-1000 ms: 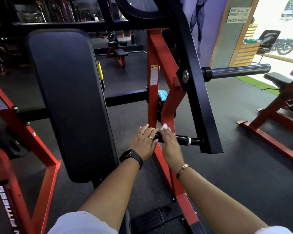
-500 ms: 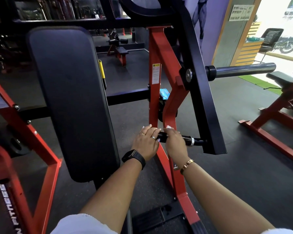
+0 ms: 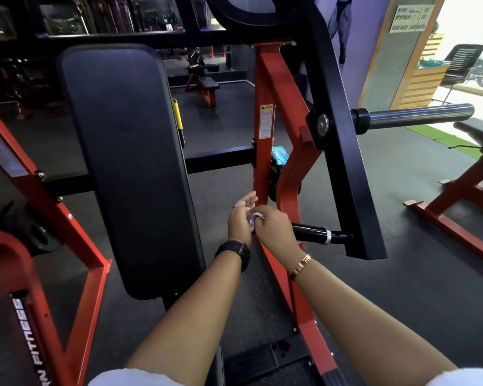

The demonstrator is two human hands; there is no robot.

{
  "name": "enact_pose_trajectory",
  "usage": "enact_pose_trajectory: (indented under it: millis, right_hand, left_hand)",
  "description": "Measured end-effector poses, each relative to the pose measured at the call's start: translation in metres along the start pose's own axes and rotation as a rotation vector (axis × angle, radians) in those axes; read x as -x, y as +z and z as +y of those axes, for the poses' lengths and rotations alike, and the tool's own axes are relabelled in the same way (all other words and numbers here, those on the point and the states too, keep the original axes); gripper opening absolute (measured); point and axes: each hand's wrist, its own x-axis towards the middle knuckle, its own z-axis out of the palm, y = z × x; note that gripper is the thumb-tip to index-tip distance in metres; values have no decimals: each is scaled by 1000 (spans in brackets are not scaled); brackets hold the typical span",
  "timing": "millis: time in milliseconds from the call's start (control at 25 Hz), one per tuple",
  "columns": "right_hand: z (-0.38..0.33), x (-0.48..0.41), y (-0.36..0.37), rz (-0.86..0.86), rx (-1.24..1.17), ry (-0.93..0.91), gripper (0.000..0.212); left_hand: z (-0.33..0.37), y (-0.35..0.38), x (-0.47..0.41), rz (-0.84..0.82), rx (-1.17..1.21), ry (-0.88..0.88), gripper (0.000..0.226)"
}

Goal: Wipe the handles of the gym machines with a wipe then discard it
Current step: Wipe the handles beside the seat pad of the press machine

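Clamping the wipe (image 3: 256, 215) around the black handle (image 3: 313, 234), the right grip (image 3: 275, 224) is curled; the left grip (image 3: 239, 218), fingers loosely spread, touches it at 9 o'clock. Farther left stands the back pad (image 3: 129, 162); behind, at 12 o'clock, the red upright (image 3: 264, 168) and blue packet (image 3: 280, 156).

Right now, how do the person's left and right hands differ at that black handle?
The left hand is open, held upright beside the end of the handle; the right hand curls over the handle with the white wipe under it. The left wrist wears a black watch; the right wrist a gold bracelet. Both hands meet at the handle's free end.
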Motion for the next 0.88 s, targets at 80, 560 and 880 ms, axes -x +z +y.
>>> enact_pose_trajectory:
  millis: [80, 560, 880]
  right_hand:
    - [-2, -11, 3, -16, 32, 15, 19]
    - [11, -3, 11, -221, 346, -533, 41]
    - [22, -3, 17, -188, 572, -837, 55]
  left_hand:
    - [4, -6, -5, 61, 164, -77, 45]
    - [-7, -22, -24, 147, 361, -178, 48]
    - [-5, -34, -18, 71, 320, -261, 54]
